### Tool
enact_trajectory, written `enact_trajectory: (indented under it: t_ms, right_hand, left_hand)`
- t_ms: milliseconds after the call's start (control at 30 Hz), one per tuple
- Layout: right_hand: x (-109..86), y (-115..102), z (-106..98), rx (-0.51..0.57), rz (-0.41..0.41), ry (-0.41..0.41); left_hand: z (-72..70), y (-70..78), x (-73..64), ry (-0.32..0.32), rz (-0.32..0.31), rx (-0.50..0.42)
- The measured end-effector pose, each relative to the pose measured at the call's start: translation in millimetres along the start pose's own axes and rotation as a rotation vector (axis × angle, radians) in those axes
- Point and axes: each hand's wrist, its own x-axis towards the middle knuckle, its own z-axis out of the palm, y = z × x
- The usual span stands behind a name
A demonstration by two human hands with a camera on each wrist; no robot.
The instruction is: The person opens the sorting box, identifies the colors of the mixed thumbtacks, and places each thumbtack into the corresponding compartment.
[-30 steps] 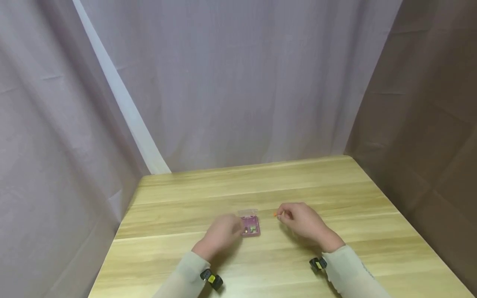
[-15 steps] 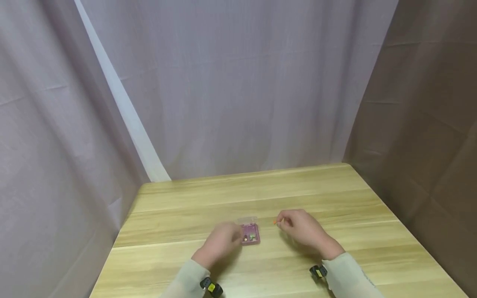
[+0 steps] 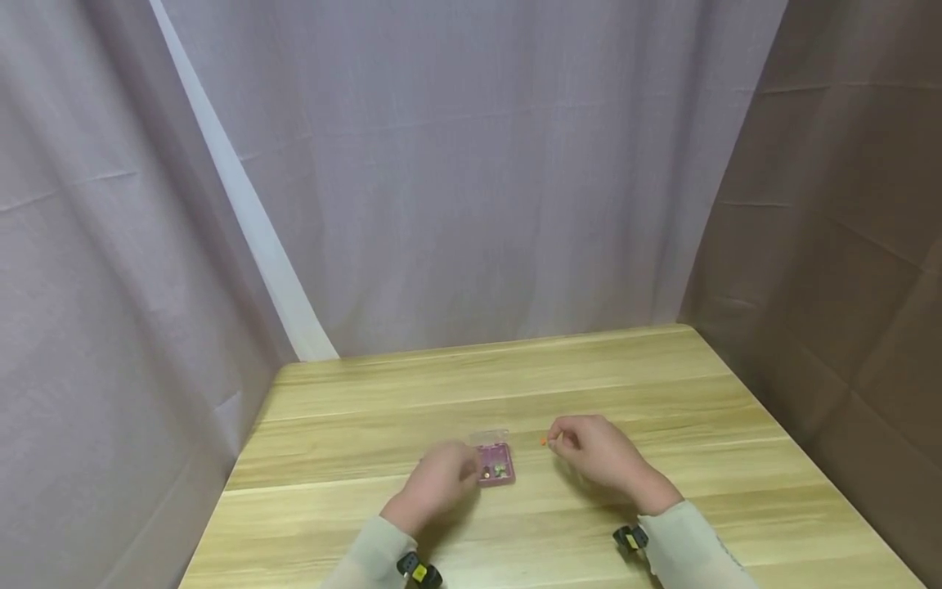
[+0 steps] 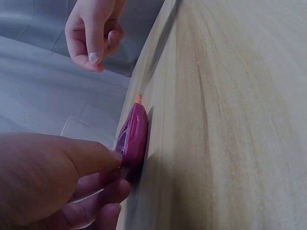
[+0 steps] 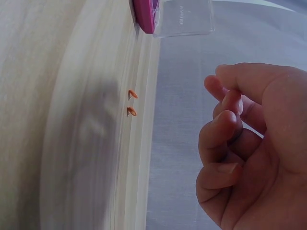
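Note:
A small purple pill box point(image 3: 503, 454) lies on the wooden table with its clear lid point(image 5: 186, 17) swung back. Green bits point(image 3: 500, 471) and a dark piece point(image 3: 486, 472) sit in its near compartments. My left hand point(image 3: 439, 477) holds the box's left side, thumb on the rim as the left wrist view shows. Two small orange pieces point(image 5: 132, 111) rest on the table to the right of the box. Over them hovers my right hand point(image 3: 599, 448), fingers loosely bent; nothing shows between its fingertips in the right wrist view.
The wooden table point(image 3: 353, 409) reaches to grey curtains point(image 3: 441, 204) at the back and left. A browner curtain point(image 3: 839, 286) hangs along the right side. Black wrist cameras point(image 3: 419, 570) sit at both cuffs.
The head view has tilted up slightly, so the table sits lower in it. Both hands stay almost in place, the left one still on the pill box.

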Motion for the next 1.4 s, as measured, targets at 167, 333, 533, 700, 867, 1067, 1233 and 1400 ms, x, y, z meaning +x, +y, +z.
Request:
enact_trajectory:
  t_ms: [167, 333, 533, 700, 867, 1067, 1233, 1400]
  right_hand:
    - [0.1, 0, 0, 0.002, 0.011, -0.013]
    - [0.9, -2, -1, 0.004, 0.003, -0.014]
    - [1.4, -2, -2, -0.019, 0.021, 0.000]
    - [2.9, -1, -3, -0.064, 0.020, 0.041]
    - [5.1, 0, -4, -0.092, 0.009, 0.066]
    - [12.4, 2, 1, -0.130, 0.016, 0.054]
    - [18.9, 11, 7, -0.212, 0.011, 0.049]
    - [22.4, 18, 11, -0.266, 0.005, 0.026]
  left_hand:
    - [1.2, -0.4, -2.3, -0.002, -0.006, 0.003]
    - [-0.9, -0.3, -3.3, -0.001, -0.001, 0.016]
    - [-8.6, 1.8, -10.0, 0.011, -0.012, 0.018]
    - [-17.5, 2.0, -17.8, 0.036, -0.016, 0.008]
    - [-23.6, -2.9, -25.3, 0.052, -0.036, -0.010]
    - [-28.1, -12.0, -32.1, 0.064, -0.070, -0.039]
    - [-28.7, -17.3, -38.6, 0.061, -0.094, -0.058]
    - [-27.6, -22.8, -43.4, 0.056, -0.100, -0.045]
